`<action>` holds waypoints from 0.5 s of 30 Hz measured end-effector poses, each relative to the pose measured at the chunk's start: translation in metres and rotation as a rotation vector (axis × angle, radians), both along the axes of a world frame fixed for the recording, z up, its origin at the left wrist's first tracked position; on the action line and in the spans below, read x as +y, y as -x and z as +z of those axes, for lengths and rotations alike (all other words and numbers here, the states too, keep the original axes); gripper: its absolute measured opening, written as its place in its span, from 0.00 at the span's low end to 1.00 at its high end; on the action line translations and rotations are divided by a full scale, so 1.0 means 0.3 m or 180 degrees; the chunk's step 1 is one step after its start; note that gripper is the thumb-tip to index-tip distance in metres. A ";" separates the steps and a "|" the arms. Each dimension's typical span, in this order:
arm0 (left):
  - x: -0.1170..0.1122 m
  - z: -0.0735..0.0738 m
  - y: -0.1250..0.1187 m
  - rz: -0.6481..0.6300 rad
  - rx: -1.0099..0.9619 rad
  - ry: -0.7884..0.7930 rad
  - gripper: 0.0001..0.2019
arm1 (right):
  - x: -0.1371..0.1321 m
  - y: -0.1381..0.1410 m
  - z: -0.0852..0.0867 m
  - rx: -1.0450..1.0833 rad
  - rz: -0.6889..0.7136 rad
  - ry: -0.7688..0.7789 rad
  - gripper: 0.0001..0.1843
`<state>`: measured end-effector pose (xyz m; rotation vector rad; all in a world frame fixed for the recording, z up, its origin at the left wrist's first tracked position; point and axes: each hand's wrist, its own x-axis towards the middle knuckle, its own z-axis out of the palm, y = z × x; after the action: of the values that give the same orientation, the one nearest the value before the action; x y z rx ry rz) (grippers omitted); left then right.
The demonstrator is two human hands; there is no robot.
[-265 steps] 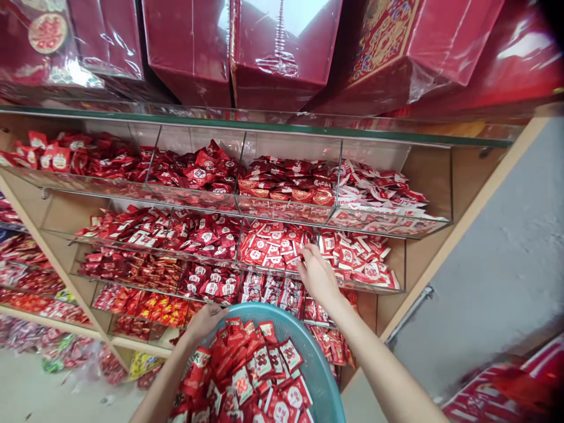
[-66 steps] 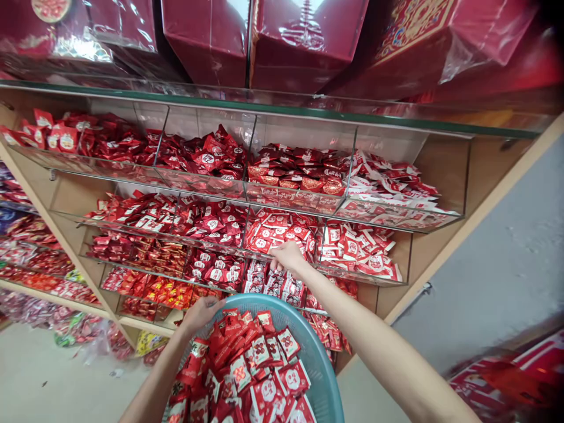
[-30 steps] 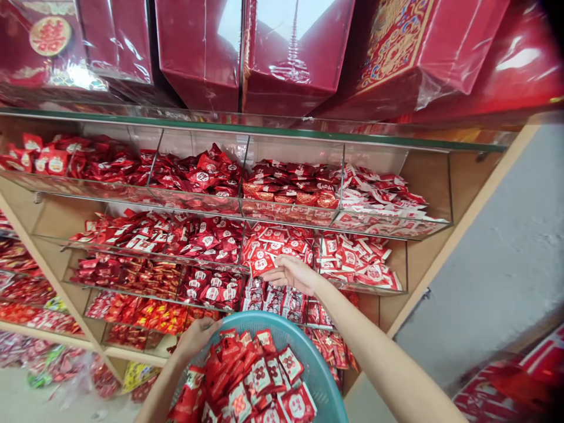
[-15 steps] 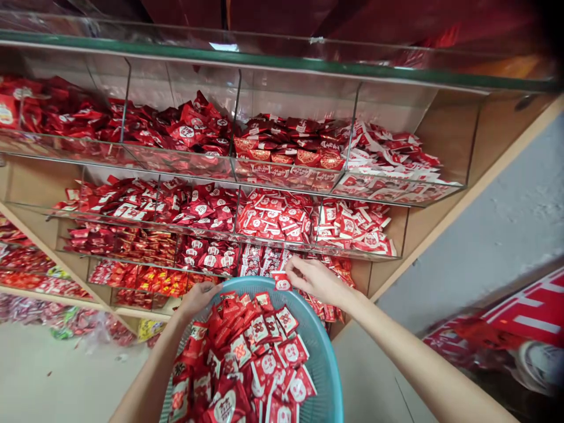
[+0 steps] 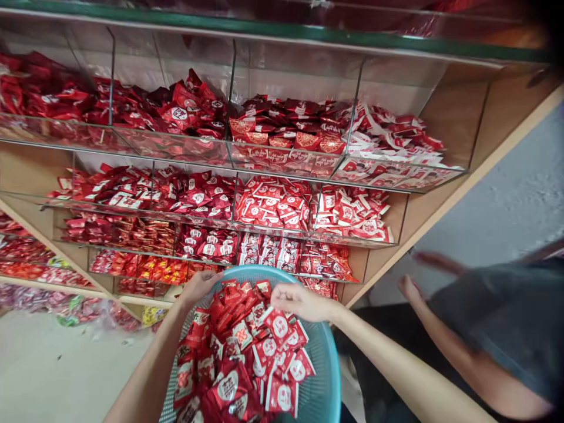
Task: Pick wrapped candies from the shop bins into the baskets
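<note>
Shelving: a wooden shelf unit (image 5: pixel 440 129) fills the view, its tiers of clear acrylic bins (image 5: pixel 171 144) packed with red foil packets (image 5: pixel 273 205). A pale floor (image 5: pixel 53 370) lies below at left, with more heaped packets (image 5: pixel 88 314) along the foot of the shelves.
Basket: a teal plastic basket (image 5: pixel 328 364) sits low in front of the shelves, heaped with red and white packets (image 5: pixel 279 376).
Left hand: the left hand (image 5: pixel 198 286) curls over the basket's rim, apparently gripping it.
Right hand: the right hand (image 5: pixel 299 302) hovers just above the heap, fingers drawn into a narrow pinch; whether a packet lies between them cannot be told.
Nearby: a co-worker in a dark grey T-shirt (image 5: pixel 493 317) stands close at right, one arm (image 5: pixel 445 346) reaching out, its hand blurred.
Risk: a knock from that arm, or a tilt of the basket, could spill packets over its rim.
</note>
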<state>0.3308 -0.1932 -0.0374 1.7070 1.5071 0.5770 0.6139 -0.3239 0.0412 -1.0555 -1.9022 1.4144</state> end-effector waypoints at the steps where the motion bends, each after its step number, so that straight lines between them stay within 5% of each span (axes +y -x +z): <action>1: -0.001 0.002 0.000 -0.0013 -0.0012 -0.0019 0.25 | -0.006 0.000 -0.005 -0.0250 0.0302 -0.0016 0.10; 8: -0.019 0.029 0.002 -0.0072 -0.0109 0.0010 0.24 | -0.037 0.021 -0.047 -0.1901 0.1277 -0.0269 0.05; 15: -0.025 0.031 0.003 -0.0053 -0.0182 0.0031 0.24 | -0.081 0.040 -0.123 -0.2701 0.1562 -0.1348 0.11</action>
<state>0.3299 -0.2009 -0.0280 1.6803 1.4522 0.6038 0.6019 -0.3481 0.0043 -1.1053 -3.0639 0.7176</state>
